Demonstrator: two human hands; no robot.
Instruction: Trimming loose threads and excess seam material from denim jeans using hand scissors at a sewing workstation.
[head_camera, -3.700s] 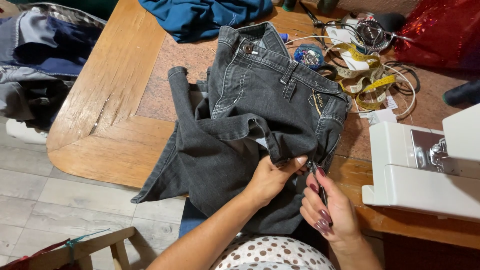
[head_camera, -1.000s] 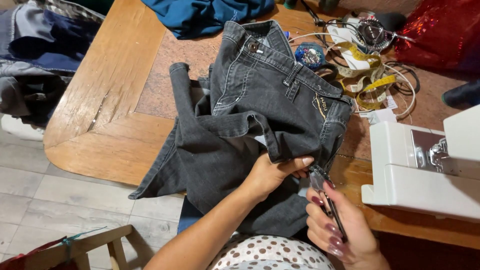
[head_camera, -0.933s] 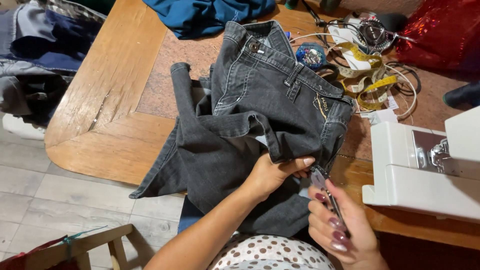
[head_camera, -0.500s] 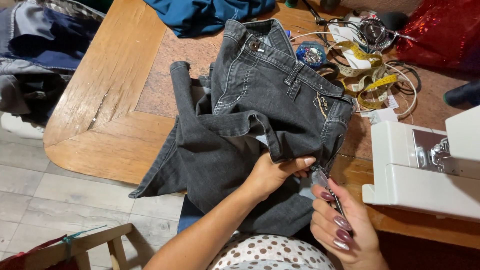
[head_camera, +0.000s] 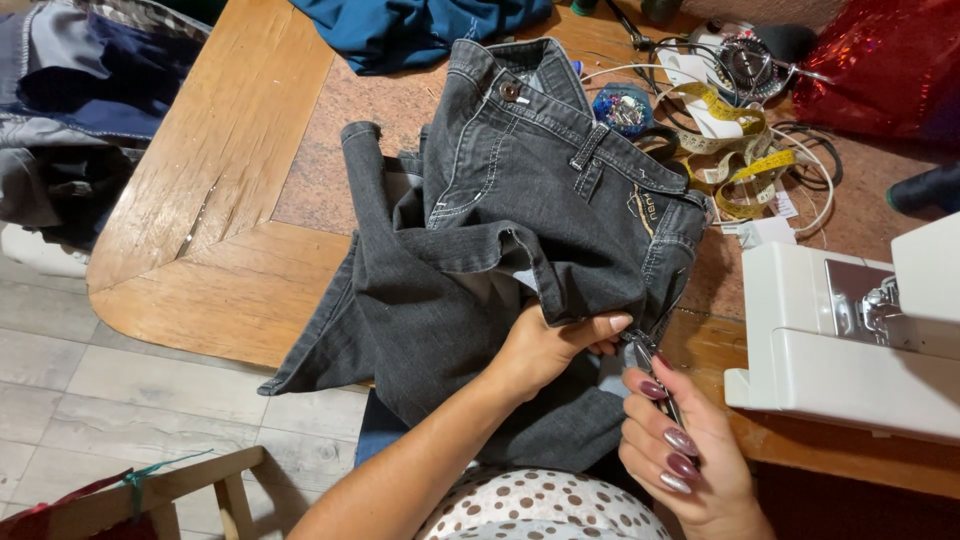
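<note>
Two hands work at the near edge of the dark grey jeans (head_camera: 520, 250), which lie spread over the wooden surface (head_camera: 230, 200) with one leg hanging off its front edge. Closed on a fold of the jeans' lower hem is the left hand (head_camera: 545, 350), thumb on top. Just right of that fold, the right hand (head_camera: 680, 450) is closed around a slim metal tool (head_camera: 655, 375) whose tip meets the denim. Right of the jeans stands a white sewing machine (head_camera: 850, 340); beyond their waistband lie a yellow measuring tape (head_camera: 735, 150) and blue cloth (head_camera: 420, 25).
</note>
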